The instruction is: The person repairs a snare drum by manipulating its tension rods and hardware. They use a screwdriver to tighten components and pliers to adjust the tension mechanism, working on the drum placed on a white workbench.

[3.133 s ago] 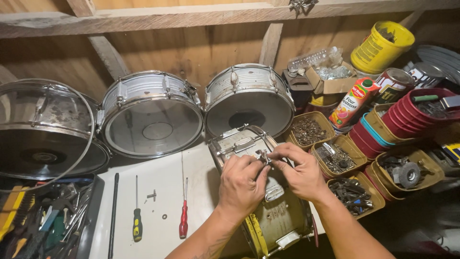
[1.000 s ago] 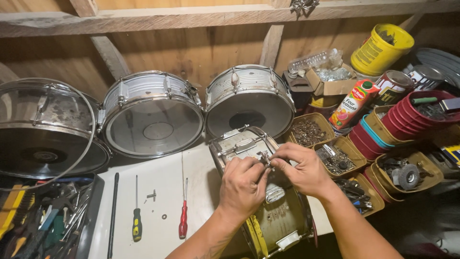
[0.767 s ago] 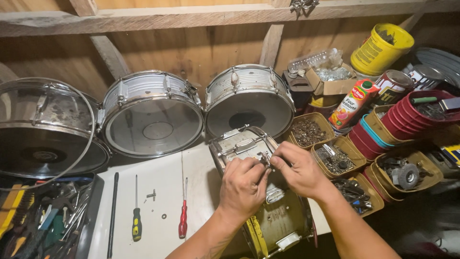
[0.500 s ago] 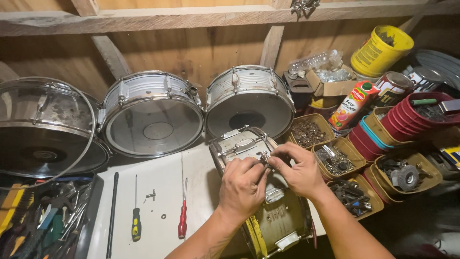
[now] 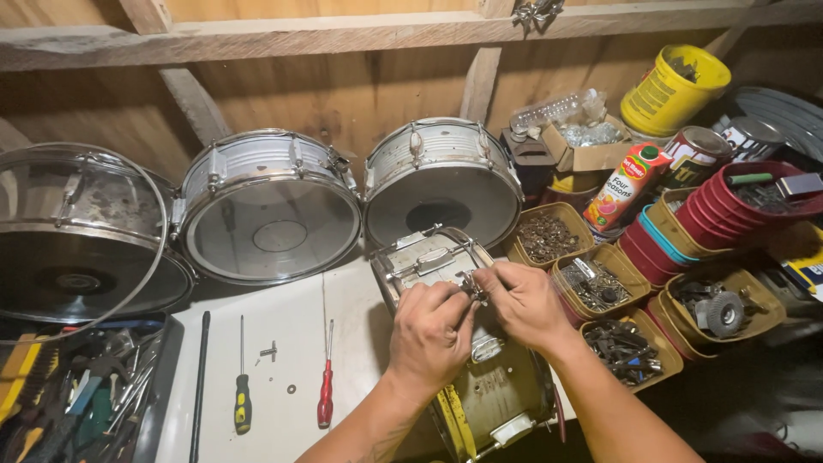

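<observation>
The left hand [image 5: 431,330] is curling closed, fingertips pinching a small metal fitting [image 5: 471,287] at the rim of the silver-shelled snare drum [image 5: 480,377] lying on its side on the white counter [image 5: 283,403]. The right hand [image 5: 525,302] is closing in from the other side, its fingers gripping the same small fitting, so both hands are meeting right on top of the drum's shell. Just left of the drum, a red-handled screwdriver [image 5: 326,394] and a yellow-and-black-handled screwdriver [image 5: 243,403] are lying on the counter, with a long black rod [image 5: 200,386] beyond them. Behind, two more silver snare drums [image 5: 270,206] [image 5: 441,180] are leaning against the wooden wall. To the right, tan plastic tubs of metal hardware [image 5: 596,283] are sitting near a stack of red bowls [image 5: 737,206].
</observation>
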